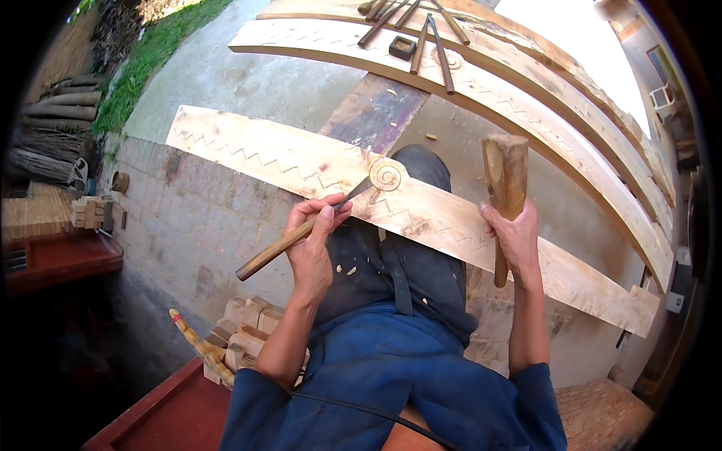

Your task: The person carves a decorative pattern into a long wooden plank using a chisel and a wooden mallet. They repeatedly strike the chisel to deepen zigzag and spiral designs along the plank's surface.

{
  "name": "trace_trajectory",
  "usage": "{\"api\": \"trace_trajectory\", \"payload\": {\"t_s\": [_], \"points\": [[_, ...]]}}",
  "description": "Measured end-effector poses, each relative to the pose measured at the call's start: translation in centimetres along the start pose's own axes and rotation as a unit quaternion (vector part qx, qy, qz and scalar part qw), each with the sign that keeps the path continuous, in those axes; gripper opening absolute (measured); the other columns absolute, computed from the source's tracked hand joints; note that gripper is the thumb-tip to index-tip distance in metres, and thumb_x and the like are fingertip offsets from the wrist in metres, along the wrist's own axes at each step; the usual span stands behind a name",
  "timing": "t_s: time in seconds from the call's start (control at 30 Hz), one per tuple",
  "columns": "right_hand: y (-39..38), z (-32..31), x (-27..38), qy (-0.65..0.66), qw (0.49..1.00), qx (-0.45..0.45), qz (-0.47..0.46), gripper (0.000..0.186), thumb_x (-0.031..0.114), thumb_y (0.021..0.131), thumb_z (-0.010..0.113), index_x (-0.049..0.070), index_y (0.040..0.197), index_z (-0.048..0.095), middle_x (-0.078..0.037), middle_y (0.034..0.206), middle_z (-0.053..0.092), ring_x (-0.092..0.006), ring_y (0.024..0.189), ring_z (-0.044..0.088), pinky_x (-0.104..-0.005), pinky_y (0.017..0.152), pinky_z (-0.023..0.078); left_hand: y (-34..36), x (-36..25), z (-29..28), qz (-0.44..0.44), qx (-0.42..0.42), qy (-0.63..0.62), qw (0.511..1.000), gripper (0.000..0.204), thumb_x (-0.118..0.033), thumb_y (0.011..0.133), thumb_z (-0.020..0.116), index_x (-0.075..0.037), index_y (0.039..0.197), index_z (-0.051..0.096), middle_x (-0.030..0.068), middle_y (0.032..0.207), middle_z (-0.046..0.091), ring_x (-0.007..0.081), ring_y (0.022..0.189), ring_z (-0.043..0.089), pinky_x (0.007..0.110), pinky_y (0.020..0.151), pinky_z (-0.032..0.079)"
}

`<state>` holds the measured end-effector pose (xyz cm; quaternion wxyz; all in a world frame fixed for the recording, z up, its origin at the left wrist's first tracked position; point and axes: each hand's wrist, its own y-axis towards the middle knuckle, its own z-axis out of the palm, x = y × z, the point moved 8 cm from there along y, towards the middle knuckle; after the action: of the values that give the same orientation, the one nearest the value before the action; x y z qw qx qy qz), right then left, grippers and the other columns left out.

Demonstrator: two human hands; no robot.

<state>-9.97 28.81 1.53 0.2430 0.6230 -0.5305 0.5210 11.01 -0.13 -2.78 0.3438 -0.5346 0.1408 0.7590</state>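
My left hand (pixel 308 248) grips a chisel (pixel 274 249) by its long wooden handle, its steel blade resting beside a carved spiral (pixel 385 176) on a pale plank. The plank (pixel 218 146) lies across my legs, with zigzag lines cut along it on both sides of the spiral. In my right hand (pixel 515 237) is a chunky wooden mallet (pixel 504 169), held upright by its handle over the right part of the plank, its head raised above the board.
Several long pale boards (pixel 541 114) run beyond, bearing more chisels (pixel 444 52) and a small dark square block (pixel 401 47). Stacked logs (pixel 60 113) and grass are at left. Below lie wood blocks (pixel 256 319), a yellowish stick (pixel 199 346) and a red surface (pixel 162 410).
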Motion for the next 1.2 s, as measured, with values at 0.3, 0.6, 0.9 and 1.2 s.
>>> {"api": "trace_trajectory", "payload": {"t_s": [0.3, 0.6, 0.9, 1.2], "points": [[0.5, 6.3, 14.4, -0.113, 0.967, 0.091, -0.208, 0.057, 0.037, 0.083, 0.089, 0.002, 0.123, 0.070, -0.008, 0.089, 0.074, -0.0174, 0.076, 0.069, -0.0364, 0.076, 0.057, 0.1, 2.7, -1.4, -0.040, 0.006, -0.022, 0.999, 0.029, -0.016, 0.108, 0.068, 0.005, 0.128, 0.066, 0.0225, 0.133, 0.070, 0.0316, 0.120, 0.072, 0.040, 0.106, 0.060], [-3.0, 14.0, 24.3, -0.201, 0.845, 0.165, -0.467, 0.044, 0.022, 0.080, 0.081, 0.003, 0.118, 0.072, -0.021, 0.091, 0.077, -0.0394, 0.085, 0.076, -0.0455, 0.078, 0.059, 0.1, 3.4, -1.5, -0.025, -0.011, -0.047, 0.999, 0.029, -0.018, 0.107, 0.070, 0.005, 0.124, 0.068, 0.0210, 0.126, 0.074, 0.0304, 0.114, 0.075, 0.041, 0.105, 0.061], [-6.4, 21.3, 27.2, -0.322, 0.687, 0.183, -0.625, 0.028, 0.013, 0.073, 0.076, 0.005, 0.098, 0.066, -0.017, 0.083, 0.072, -0.0404, 0.083, 0.074, -0.0509, 0.070, 0.057, 0.4, 3.4, -1.7, -0.029, -0.019, -0.063, 0.997, 0.028, -0.016, 0.106, 0.071, 0.007, 0.122, 0.071, 0.0146, 0.119, 0.076, 0.0248, 0.110, 0.076, 0.036, 0.103, 0.061], [-10.4, 27.4, 28.8, -0.319, 0.548, 0.214, -0.743, 0.022, 0.011, 0.082, 0.075, 0.005, 0.102, 0.066, -0.013, 0.083, 0.071, -0.0336, 0.080, 0.077, -0.0451, 0.065, 0.059, 0.6, 3.1, -1.8, 0.052, -0.003, 0.043, 0.998, 0.017, -0.009, 0.104, 0.072, 0.002, 0.115, 0.076, 0.0101, 0.111, 0.078, 0.0208, 0.099, 0.074, 0.032, 0.091, 0.057]]}}
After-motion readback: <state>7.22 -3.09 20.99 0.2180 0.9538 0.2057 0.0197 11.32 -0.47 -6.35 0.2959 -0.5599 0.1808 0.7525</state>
